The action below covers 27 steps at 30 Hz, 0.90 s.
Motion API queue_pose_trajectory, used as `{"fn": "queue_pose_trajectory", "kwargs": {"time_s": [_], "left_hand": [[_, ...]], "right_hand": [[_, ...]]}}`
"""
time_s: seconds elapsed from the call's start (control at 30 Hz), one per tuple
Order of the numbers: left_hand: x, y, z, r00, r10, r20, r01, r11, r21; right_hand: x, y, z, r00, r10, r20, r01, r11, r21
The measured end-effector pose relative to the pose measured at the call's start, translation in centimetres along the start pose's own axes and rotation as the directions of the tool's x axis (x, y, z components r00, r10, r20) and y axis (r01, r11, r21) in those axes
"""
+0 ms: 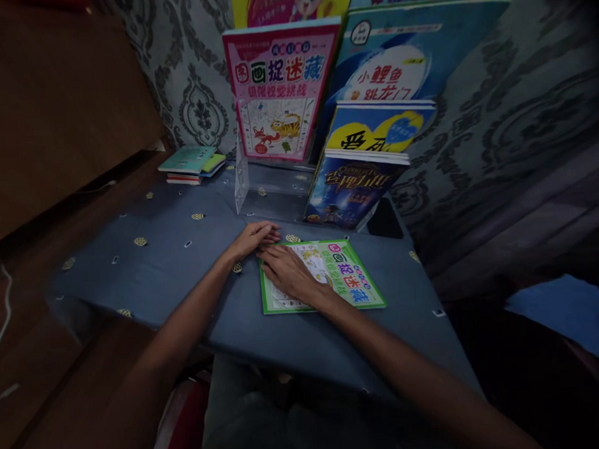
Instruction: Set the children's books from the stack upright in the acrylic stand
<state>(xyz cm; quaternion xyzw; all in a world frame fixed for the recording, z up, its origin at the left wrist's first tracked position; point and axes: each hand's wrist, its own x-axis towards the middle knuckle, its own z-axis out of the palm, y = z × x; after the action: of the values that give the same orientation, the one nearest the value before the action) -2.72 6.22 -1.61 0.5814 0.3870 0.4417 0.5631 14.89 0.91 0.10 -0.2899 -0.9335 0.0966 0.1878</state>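
Observation:
A green-bordered picture book lies flat on the cloth-covered table, its cover turned sideways to me. My right hand rests on the left part of that cover, fingers stretched out and pointing left. Just beyond the book's upper left corner is my left hand, lying on the table with its fingers extended toward the right. The fingertips of both hands come close together; whether they touch is hard to tell. Neither hand grips anything that I can see.
Behind the hands stands a clear acrylic book rack holding several books, among them a pink picture book and a dark blue book. A small stack of books sits at the back left. A black flat object lies right of the rack.

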Motion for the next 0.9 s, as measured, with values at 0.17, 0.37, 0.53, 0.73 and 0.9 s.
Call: {"fn": "queue_pose_trajectory", "kwargs": {"time_s": [0.17, 0.37, 0.53, 0.73, 0.9], "left_hand": [[0.0, 0.0, 0.1, 1.000, 0.022, 0.001, -0.022, 0.999, 0.025], [0.2, -0.4, 0.1, 1.000, 0.014, 0.008, -0.014, 0.999, 0.052], [0.1, -0.5, 0.1, 0.999, 0.024, 0.020, -0.026, 0.995, 0.094], [0.0, -0.8, 0.4, 0.999, 0.044, 0.032, -0.048, 0.991, 0.128], [0.0, -0.7, 0.8, 0.997, 0.063, 0.035, -0.069, 0.972, 0.226]], "right_hand": [[0.3, -0.1, 0.5, 0.999, 0.022, -0.025, -0.023, 0.999, -0.043], [0.2, -0.1, 1.0, 0.999, 0.029, -0.038, -0.031, 0.999, -0.044], [-0.7, -0.9, 0.7, 0.999, 0.048, -0.001, -0.048, 0.997, -0.064], [-6.7, -3.1, -1.3, 0.998, 0.060, -0.036, -0.063, 0.992, -0.114], [-13.1, -2.8, -2.8, 0.929, 0.296, -0.222, -0.338, 0.924, -0.181]]}}
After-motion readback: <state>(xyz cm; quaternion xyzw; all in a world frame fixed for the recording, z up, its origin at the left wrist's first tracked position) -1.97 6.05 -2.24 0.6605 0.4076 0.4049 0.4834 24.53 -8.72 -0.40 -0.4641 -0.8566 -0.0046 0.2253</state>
